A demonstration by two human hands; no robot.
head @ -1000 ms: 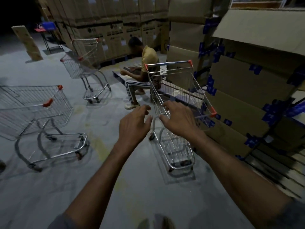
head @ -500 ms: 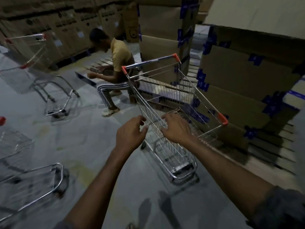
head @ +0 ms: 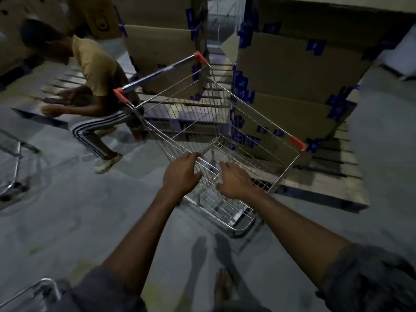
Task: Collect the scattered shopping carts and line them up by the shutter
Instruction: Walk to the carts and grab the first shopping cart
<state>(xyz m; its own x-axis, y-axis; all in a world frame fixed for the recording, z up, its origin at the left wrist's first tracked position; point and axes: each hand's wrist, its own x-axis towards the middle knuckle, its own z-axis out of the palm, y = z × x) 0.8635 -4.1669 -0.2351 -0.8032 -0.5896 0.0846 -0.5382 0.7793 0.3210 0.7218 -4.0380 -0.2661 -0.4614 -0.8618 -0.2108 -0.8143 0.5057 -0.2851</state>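
The left hand's (head: 181, 175) fingers (head: 194, 156) are curled over the front top wire of the shopping cart (head: 209, 136), clamped on it. The right hand (head: 234, 182) lies just beside it on the front mesh, fingers slightly spread; whether they hook the wires I cannot tell. The cart stands on the floor (head: 78, 210) at centre, its handle (head: 161, 72) towards 12 o'clock. Taped cardboard boxes (head: 290, 73) on a pallet (head: 333, 188) fill 2 o'clock. A seated person (head: 94, 64) is at 10 o'clock, another cart's frame (head: 13, 167) at 9.

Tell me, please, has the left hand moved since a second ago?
Yes. The left hand moved forward and rightward, from beside the shopping cart onto its front rim.
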